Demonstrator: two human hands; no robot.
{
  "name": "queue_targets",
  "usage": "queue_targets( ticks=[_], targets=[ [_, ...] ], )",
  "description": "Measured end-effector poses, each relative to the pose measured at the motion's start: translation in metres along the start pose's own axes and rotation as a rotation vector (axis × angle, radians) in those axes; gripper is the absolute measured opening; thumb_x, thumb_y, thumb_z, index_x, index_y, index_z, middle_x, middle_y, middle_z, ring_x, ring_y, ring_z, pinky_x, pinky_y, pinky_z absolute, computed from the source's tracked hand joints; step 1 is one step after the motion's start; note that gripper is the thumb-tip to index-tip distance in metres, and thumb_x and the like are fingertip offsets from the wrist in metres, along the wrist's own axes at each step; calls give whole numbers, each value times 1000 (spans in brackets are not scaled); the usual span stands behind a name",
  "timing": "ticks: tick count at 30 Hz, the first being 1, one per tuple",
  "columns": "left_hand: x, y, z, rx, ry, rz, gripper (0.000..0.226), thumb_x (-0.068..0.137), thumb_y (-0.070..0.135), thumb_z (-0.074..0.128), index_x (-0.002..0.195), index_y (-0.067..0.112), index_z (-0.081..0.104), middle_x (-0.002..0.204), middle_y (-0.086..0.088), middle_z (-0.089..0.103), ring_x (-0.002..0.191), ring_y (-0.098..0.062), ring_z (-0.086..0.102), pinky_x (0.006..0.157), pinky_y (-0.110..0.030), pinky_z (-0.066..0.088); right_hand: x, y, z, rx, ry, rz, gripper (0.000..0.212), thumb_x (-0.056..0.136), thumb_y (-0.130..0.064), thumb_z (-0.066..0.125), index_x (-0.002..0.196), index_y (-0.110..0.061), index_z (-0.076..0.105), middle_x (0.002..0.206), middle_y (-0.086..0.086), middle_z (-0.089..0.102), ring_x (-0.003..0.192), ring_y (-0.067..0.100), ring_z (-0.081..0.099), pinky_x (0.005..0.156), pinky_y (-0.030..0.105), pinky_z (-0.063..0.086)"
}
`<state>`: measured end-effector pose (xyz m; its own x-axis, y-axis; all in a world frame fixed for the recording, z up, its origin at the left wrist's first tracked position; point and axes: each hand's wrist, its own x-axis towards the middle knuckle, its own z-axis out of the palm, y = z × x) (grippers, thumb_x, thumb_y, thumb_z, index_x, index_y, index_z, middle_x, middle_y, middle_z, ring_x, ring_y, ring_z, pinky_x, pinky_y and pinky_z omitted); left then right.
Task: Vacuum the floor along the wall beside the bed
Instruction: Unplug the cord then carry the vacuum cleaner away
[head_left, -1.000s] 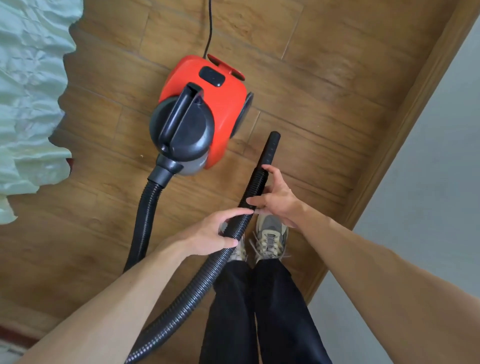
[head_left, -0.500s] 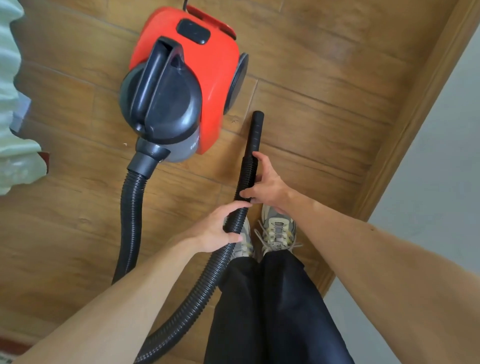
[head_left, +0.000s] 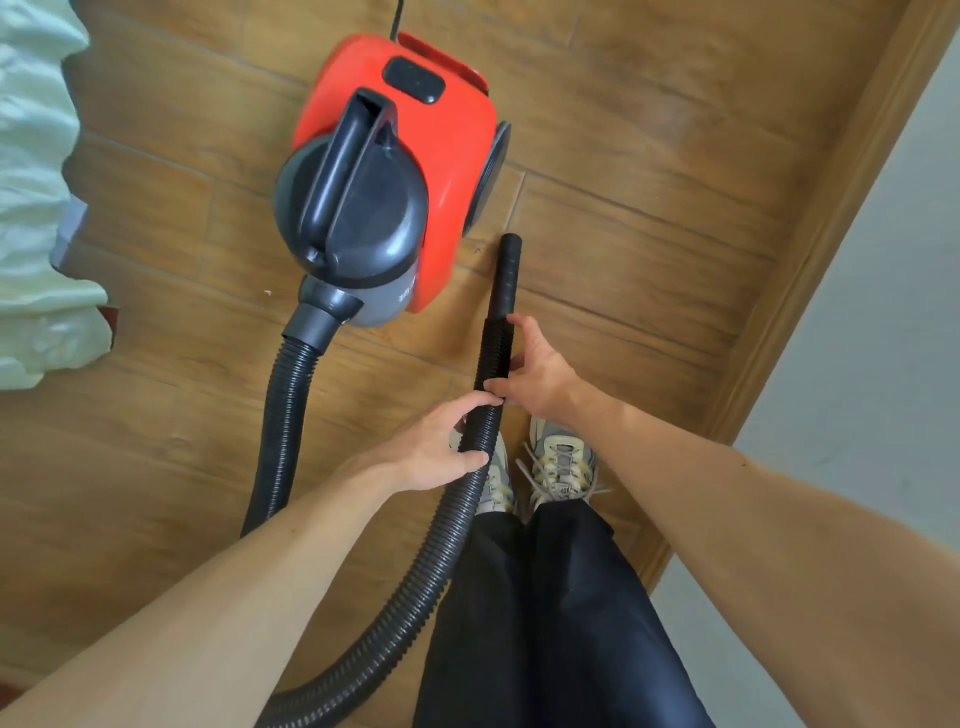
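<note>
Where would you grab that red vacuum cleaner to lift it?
By the black handle on top of the red vacuum cleaner, coming from above: it is a long raised bar facing up, while the body is rounded and smooth. The left hand and right hand both hold the hose, so one would have to let go.

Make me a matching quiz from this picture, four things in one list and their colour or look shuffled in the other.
Things:
1. vacuum body
2. hose
3. bed cover
4. skirting board

Descriptions:
A. pale green, ruffled, at the left edge
B. brown wood, running along the wall on the right
C. red, standing on the floor
D. black and ribbed

Pairs: 1-C, 2-D, 3-A, 4-B
</note>
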<state>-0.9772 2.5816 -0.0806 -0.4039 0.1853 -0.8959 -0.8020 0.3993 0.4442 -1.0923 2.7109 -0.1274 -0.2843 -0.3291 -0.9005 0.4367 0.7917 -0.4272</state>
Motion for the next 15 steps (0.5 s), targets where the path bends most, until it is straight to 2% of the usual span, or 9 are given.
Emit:
queue_targets(
  ticks=[3, 5, 7, 11, 15],
  targets=[
    [-17, 23, -15, 26, 14, 14, 60, 94, 24, 66, 143, 43, 39, 129, 4, 51, 99, -13, 56, 103, -42, 49, -15, -21, -8, -79, 52, 11, 75, 87, -14, 69, 147, -29, 26, 107, 8, 61, 96, 27, 65, 88, 39, 55],
    [-30, 42, -27, 38, 43, 37, 56, 95, 24, 65, 144, 39, 41, 120, 10, 48, 94, -11, 52, 102, -36, 48, -27, -39, -16, -129, 80, 4, 71, 89, -17, 67, 147, -25, 28, 117, 14, 58, 104, 32, 64, 94, 43, 53],
    [-43, 58, -40, 60, 77, 57, 52, 94, 26, 65, 140, 39, 44, 114, 12, 46, 94, -11, 51, 101, -36, 48, -41, -60, -27, -205, 96, -25, 68, 90, -19, 65, 148, -21, 29, 125, 17, 56, 111, 34, 60, 96, 38, 49],
    [-75, 89, -70, 100, 163, 50, 56, 92, 37, 67, 137, 50, 37, 119, 4, 50, 99, -14, 58, 99, -41, 50, -79, -104, -55, -351, 110, -72, 62, 92, -19, 63, 145, -13, 31, 127, 19, 55, 120, 34, 53, 95, 35, 43],
    [-119, 124, -99, 199, 238, 49, 70, 91, 41, 67, 149, 39, 27, 131, 2, 47, 107, -19, 58, 93, -33, 48, -129, -149, -84, -477, 133, -106, 62, 92, -26, 62, 143, -12, 30, 127, 17, 52, 120, 36, 50, 94, 36, 42]
  ],
)
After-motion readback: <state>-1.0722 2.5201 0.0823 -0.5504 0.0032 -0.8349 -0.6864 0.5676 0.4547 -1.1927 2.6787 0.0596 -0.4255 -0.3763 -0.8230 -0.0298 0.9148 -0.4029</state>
